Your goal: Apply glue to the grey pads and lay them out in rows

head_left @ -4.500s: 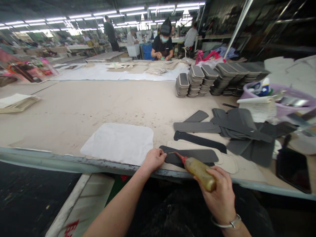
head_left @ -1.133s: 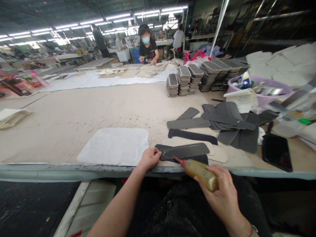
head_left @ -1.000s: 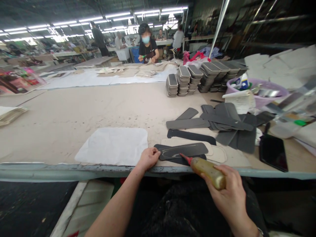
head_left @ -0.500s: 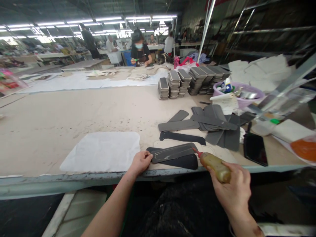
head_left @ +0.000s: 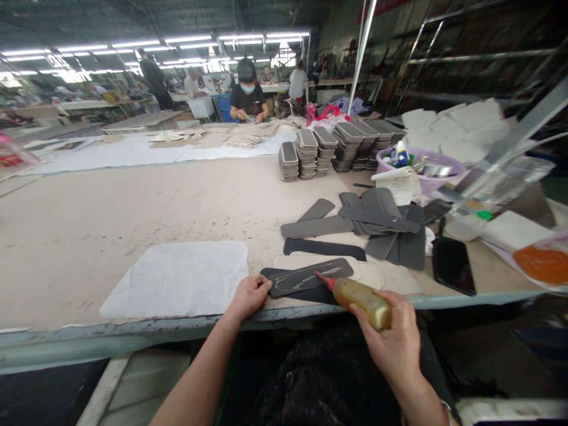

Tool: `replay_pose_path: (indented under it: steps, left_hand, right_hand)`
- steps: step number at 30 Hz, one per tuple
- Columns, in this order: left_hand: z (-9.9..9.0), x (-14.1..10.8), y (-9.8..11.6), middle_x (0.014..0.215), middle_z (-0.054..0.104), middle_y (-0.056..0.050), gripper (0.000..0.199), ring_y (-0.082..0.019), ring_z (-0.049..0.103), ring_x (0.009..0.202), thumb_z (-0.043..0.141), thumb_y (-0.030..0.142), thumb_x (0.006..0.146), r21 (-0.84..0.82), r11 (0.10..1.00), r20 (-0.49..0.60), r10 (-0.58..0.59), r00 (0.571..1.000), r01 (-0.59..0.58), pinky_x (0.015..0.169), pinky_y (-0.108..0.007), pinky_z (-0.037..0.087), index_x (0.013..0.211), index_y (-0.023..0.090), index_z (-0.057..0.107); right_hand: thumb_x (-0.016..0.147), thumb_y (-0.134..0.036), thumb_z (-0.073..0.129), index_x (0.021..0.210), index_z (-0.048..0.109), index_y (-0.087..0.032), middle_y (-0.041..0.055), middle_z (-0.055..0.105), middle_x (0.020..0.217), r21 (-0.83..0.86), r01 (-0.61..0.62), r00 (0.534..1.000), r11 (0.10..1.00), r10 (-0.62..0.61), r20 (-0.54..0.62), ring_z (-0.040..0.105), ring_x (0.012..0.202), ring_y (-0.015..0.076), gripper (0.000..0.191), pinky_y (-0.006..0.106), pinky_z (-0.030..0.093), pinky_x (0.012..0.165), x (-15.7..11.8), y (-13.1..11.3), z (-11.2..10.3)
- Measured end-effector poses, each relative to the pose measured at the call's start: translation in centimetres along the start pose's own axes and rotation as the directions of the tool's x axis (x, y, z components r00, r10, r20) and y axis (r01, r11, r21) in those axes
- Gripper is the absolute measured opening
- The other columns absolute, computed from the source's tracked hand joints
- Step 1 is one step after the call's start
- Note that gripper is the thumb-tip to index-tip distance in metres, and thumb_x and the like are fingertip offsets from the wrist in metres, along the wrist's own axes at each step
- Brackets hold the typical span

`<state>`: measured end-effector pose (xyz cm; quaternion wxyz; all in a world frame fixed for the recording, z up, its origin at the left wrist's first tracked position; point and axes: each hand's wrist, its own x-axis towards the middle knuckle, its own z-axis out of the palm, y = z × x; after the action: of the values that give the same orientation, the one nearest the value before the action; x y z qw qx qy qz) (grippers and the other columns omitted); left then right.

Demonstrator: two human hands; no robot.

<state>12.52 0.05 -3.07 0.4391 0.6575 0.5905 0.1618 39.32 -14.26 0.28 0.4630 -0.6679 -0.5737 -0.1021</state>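
Observation:
My left hand point(head_left: 252, 297) pinches the left end of a dark grey rounded strip point(head_left: 293, 281) close to the table's front edge. Shiny lines of glue run along that strip's top face. In my right hand point(head_left: 394, 331) is a yellowish glue bottle point(head_left: 364, 300), tilted so its red nozzle point(head_left: 325, 278) points at the middle of the strip. Whether the tip touches the surface I cannot tell. Beneath the strip lie a black piece point(head_left: 322, 294) and beige rounded pieces point(head_left: 370, 273). Another black strip point(head_left: 325, 248) rests just behind.
A white sheet point(head_left: 177, 278) lies to the left. Loose grey pieces point(head_left: 381, 216) are heaped at right, near a phone point(head_left: 453, 266). Stacks of grey pieces point(head_left: 307, 155) and a purple basket point(head_left: 437, 183) stand farther back. Across the table a masked person point(head_left: 248, 97) handles something.
My right hand has moved the bottle left, so its nozzle went from the strip's right end to its middle. My left hand still holds the strip's left end.

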Motion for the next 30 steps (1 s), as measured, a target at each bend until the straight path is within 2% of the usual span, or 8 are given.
replay_pose_path:
  steps: [2,4,9,11,14,20,24,30]
  left_hand:
    - [0.0,0.0,0.0,0.046,0.049,0.005,0.024,-0.011,0.051,0.042,0.046,0.035,0.084,-0.012,1.000,-0.003,0.005,1.000,-0.005,0.045,-0.021,0.036,0.068,0.019,0.053]
    - [0.1,0.0,0.0,0.046,0.049,0.005,0.025,-0.011,0.050,0.042,0.047,0.035,0.084,-0.020,1.000,-0.005,0.005,1.000,-0.005,0.044,-0.021,0.035,0.065,0.019,0.052]
    - [0.2,-0.1,0.5,0.044,0.048,0.005,0.023,-0.011,0.048,0.039,0.048,0.033,0.083,-0.082,0.996,-0.005,-0.044,0.999,0.043,0.042,-0.020,0.035,0.064,0.019,0.051]
    - [0.1,-0.2,0.8,0.044,0.048,0.005,0.023,-0.011,0.048,0.039,0.048,0.032,0.082,-0.105,0.992,-0.002,-0.065,0.998,0.065,0.041,-0.020,0.035,0.064,0.019,0.050]
    - [-0.1,-0.5,1.5,0.042,0.047,0.006,0.022,-0.010,0.045,0.036,0.051,0.031,0.081,-0.149,0.984,0.011,-0.098,0.995,0.098,0.039,-0.019,0.034,0.063,0.019,0.050]
    - [-0.3,-0.7,1.9,0.041,0.045,0.006,0.022,-0.009,0.044,0.035,0.054,0.034,0.077,-0.252,0.959,0.046,-0.120,0.992,0.128,0.036,-0.018,0.032,0.062,0.020,0.049]
    - [-0.3,-0.7,1.9,0.042,0.046,0.006,0.023,-0.009,0.044,0.035,0.057,0.037,0.075,-0.273,0.955,0.042,-0.108,0.993,0.116,0.036,-0.018,0.033,0.062,0.020,0.048]
    - [-0.2,-0.6,1.6,0.042,0.048,0.006,0.021,-0.008,0.044,0.034,0.054,0.035,0.076,-0.245,0.963,0.030,-0.106,0.994,0.110,0.035,-0.017,0.032,0.063,0.019,0.049]
  right_hand:
    - [0.077,-0.037,0.070,0.106,0.050,-0.017,0.0081,0.054,0.096,-0.058,-0.001,0.999,0.998,-0.001,-0.043,0.053,0.093,0.0245,0.041,0.042,0.048,0.082,0.2,0.4,-0.2]
    - [0.078,-0.038,0.070,0.107,0.050,-0.017,0.0082,0.054,0.097,-0.038,-0.006,1.000,0.999,0.005,-0.031,0.053,0.093,0.0244,0.041,0.042,0.048,0.081,0.1,0.2,-0.1]
    - [0.081,-0.034,0.067,0.109,0.048,-0.019,0.0090,0.052,0.104,0.189,-0.011,0.986,0.982,-0.021,0.165,0.052,0.098,0.0226,0.037,0.039,0.047,0.084,-1.0,-2.2,1.5]
    - [0.081,-0.032,0.067,0.110,0.048,-0.018,0.0094,0.052,0.105,0.214,-0.004,0.983,0.977,-0.035,0.179,0.052,0.100,0.0222,0.037,0.038,0.047,0.085,-1.0,-2.6,1.6]
    - [0.080,-0.034,0.068,0.109,0.049,-0.018,0.0092,0.053,0.103,0.137,0.000,0.996,0.991,-0.012,0.089,0.052,0.097,0.0226,0.038,0.038,0.047,0.084,-0.2,-1.6,0.5]
    - [0.076,-0.045,0.069,0.106,0.053,-0.016,0.0090,0.057,0.094,-0.161,-0.058,0.991,0.985,0.037,-0.131,0.053,0.091,0.0260,0.044,0.042,0.046,0.082,1.3,2.8,-2.4]
    - [0.077,-0.048,0.067,0.104,0.054,-0.015,0.0092,0.058,0.093,-0.199,-0.111,0.986,0.974,0.083,-0.141,0.054,0.089,0.0257,0.044,0.040,0.047,0.078,1.4,4.0,-2.0]
    - [0.076,-0.047,0.067,0.104,0.054,-0.016,0.0086,0.058,0.093,-0.201,-0.133,0.986,0.971,0.108,-0.129,0.055,0.090,0.0258,0.044,0.040,0.048,0.080,1.4,4.2,-1.5]
